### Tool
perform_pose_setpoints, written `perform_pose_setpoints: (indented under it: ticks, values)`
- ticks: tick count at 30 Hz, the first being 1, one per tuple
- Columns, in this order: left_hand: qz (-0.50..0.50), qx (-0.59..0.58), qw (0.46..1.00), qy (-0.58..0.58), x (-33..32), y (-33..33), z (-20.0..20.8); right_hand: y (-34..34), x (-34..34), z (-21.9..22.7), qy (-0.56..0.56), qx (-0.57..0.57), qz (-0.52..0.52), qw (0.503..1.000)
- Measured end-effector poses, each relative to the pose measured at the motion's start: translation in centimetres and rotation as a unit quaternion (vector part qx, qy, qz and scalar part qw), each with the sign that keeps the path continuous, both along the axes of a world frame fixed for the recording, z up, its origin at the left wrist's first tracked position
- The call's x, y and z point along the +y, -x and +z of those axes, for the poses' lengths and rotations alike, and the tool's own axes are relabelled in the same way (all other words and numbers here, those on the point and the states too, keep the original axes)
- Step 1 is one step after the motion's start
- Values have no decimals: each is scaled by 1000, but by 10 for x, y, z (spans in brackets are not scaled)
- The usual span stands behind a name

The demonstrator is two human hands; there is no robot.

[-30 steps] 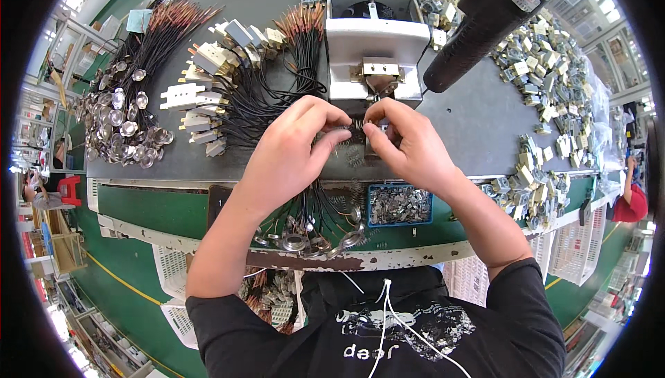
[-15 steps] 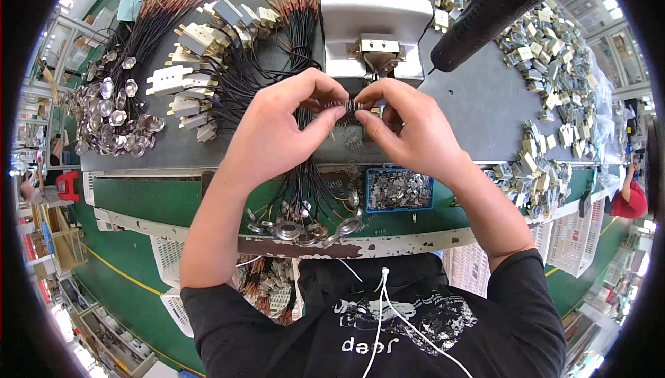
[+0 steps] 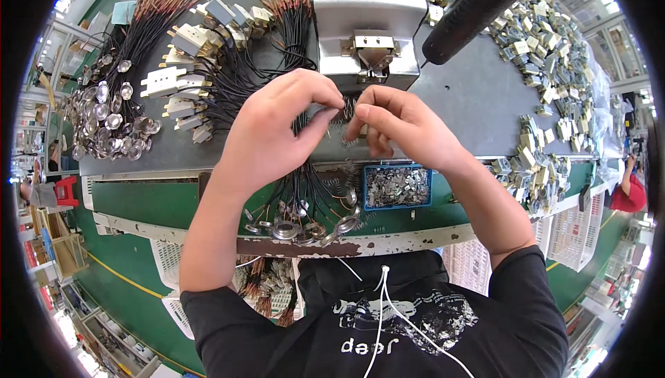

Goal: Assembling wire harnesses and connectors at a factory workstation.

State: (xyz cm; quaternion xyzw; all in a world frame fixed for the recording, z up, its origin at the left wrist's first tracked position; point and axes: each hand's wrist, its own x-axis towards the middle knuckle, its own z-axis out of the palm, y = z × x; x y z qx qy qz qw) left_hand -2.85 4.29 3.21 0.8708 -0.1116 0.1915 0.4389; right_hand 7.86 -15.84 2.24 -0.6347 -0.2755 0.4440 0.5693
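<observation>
My left hand (image 3: 273,118) pinches thumb and forefinger together at the end of a small coil spring (image 3: 349,108), in front of the grey machine (image 3: 370,10). Right beside it, my right hand (image 3: 409,127) has its thumb laid against a bent forefinger and the other fingers curled under. Whatever lies between those right fingertips is hidden. More thin coil springs (image 3: 346,144) hang or lie below the fingertips, partly tangled. Behind my left hand runs a bundle of black wires (image 3: 296,39) with copper-coloured ends; round metal caps (image 3: 286,229) lie at its near end.
A blue tray (image 3: 365,201) of small metal parts sits near the front edge. White plug-like blocks on wires (image 3: 164,82) and round metal pieces (image 3: 102,111) lie at left. A black cylindrical tool (image 3: 458,23) hangs at right, before piled blocks (image 3: 537,52).
My right hand has drawn slightly right and down from the left fingertips, its thumb now across the forefinger. My left hand keeps its pinch. The view has shifted a little.
</observation>
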Motion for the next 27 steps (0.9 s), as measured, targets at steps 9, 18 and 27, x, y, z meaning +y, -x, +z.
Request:
perform_pose_setpoints:
  ticks: [9,18,27]
  values:
    - [-51,-144,966,-208,1,-3,3,-8,-1,5,42,202,0,979]
    - [-54,-161,960,-222,-3,1,-2,-2,4,-4,68,130,-47,988]
    - [-5,-78,991,-107,-1,-1,-11,14,0,-17,-107,33,-75,991]
